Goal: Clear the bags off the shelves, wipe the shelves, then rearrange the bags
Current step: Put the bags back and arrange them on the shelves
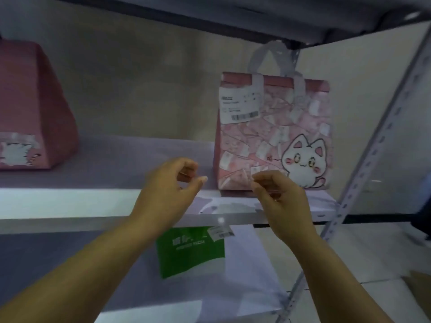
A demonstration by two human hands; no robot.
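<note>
A pink cat-print bag (275, 136) with pale handles and a white label stands upright at the right end of the white shelf (70, 201). Another pink bag (30, 108) stands at the far left of the same shelf. One shelf down lies a green bag (190, 251) with a small tag. My left hand (172, 185) hovers over the shelf's front edge, left of the cat bag, fingers loosely curled and holding nothing. My right hand (277, 194) is just in front of the cat bag's lower edge, fingers curled, with nothing visibly in it.
A perforated grey metal upright (382, 141) frames the shelf on the right. The underside of a higher shelf (210, 15) runs overhead. The lower shelf (245, 287) extends below the hands. A pale wall lies behind; tiled floor shows at lower right.
</note>
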